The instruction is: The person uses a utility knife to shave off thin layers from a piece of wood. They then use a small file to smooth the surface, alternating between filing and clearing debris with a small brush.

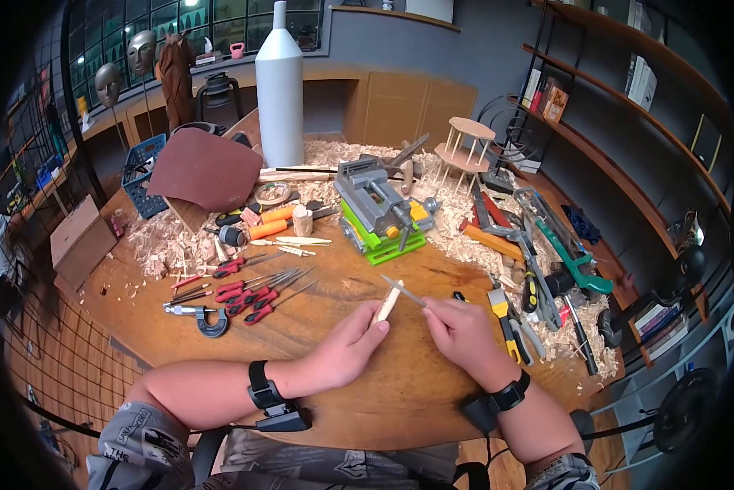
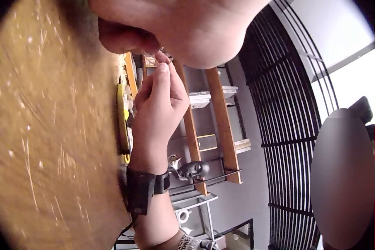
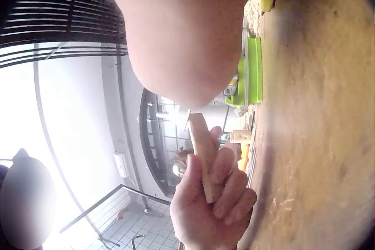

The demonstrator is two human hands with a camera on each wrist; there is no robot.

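My left hand (image 1: 346, 347) grips a pale strip of wood (image 1: 390, 302), its upper end sticking out past the thumb. In the right wrist view the fingers of that hand curl round the wood strip (image 3: 202, 150). My right hand (image 1: 465, 331) pinches a slim grey file (image 1: 404, 291) with a tapering tip; its handle is hidden in the hand. The file crosses the upper end of the strip in the head view. Both hands are above the near part of the wooden table (image 1: 359, 408). In the left wrist view the right hand (image 2: 161, 100) shows beyond the left palm.
Several red-handled files (image 1: 257, 298) and a micrometer (image 1: 208, 318) lie left of the hands. A grey and green vise (image 1: 375, 204) stands ahead amid wood shavings. Pliers, a brush (image 1: 502, 310) and a green-handled saw (image 1: 575, 265) lie to the right. A tall grey bottle (image 1: 280, 98) stands behind.
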